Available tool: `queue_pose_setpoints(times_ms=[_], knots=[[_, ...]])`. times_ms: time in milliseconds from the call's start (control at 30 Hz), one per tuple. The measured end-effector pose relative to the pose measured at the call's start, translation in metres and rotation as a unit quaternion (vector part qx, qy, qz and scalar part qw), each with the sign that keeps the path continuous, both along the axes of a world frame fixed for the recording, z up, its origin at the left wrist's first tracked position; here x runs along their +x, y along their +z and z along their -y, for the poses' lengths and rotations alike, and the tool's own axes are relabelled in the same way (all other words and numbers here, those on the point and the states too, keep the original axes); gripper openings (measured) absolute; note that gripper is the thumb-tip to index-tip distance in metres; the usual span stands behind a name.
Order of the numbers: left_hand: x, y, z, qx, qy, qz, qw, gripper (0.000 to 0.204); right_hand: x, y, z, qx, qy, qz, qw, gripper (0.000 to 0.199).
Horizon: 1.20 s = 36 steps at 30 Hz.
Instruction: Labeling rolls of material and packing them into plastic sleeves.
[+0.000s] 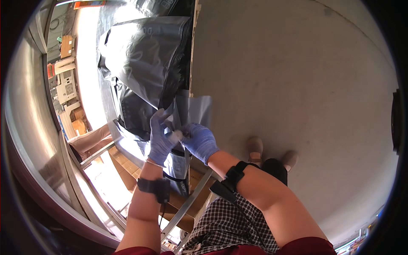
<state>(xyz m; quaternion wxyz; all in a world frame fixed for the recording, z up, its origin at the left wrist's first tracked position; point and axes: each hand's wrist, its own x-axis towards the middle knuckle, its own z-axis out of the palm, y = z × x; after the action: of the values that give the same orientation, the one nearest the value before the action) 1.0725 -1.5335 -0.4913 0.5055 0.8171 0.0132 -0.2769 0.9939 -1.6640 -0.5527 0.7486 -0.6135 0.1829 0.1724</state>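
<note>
Both my hands wear thin lavender gloves and meet at the near end of a row of plastic bags. My left hand (160, 142) has its fingers stretched upward and apart, the thumb side toward my right hand, against the dark plastic. My right hand (200, 141) is closed in a pinch, its fingertips by a small pale, sunlit spot that I cannot make out. A grey plastic bag (199, 109) stands up just beyond the right hand's fingers. Beyond my hands lies a large shiny black-and-grey plastic bag (140, 55), with a darker bag (135, 111) partly under it.
Beneath the bags, a metal frame (193, 199) and cardboard boxes (121, 168) show. A window frame (38, 106) runs along the left. Another person's arm (91, 140) shows at the left. Grey concrete floor (297, 76) spreads to the right, with my shoes (255, 146) on it.
</note>
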Motion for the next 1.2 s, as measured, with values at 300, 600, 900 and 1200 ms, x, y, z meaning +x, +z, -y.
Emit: queue_pose_setpoints(times_ms=[300, 600, 900, 1200], knots=[[-0.022, 0.004, -0.031, 0.202, 0.083, 0.146, 0.965, 0.014, 0.004, -0.077, 0.000, -0.224, -0.131, -0.036, 0.965, 0.067], [-0.030, 0.007, 0.003, 0.275, 0.003, 0.360, 0.892, 0.028, 0.055, -0.076, 0.049, -0.213, 0.186, -0.107, 0.953, 0.046], [-0.052, -0.016, 0.026, 0.294, -0.175, 0.223, 0.913, 0.034, 0.001, -0.074, 0.041, 0.201, 0.002, 0.075, 0.977, 0.037], [-0.049, -0.019, 0.011, 0.135, 0.014, 0.079, 0.988, 0.037, -0.011, -0.065, 0.014, 0.463, -0.064, 0.006, 0.884, 0.047]])
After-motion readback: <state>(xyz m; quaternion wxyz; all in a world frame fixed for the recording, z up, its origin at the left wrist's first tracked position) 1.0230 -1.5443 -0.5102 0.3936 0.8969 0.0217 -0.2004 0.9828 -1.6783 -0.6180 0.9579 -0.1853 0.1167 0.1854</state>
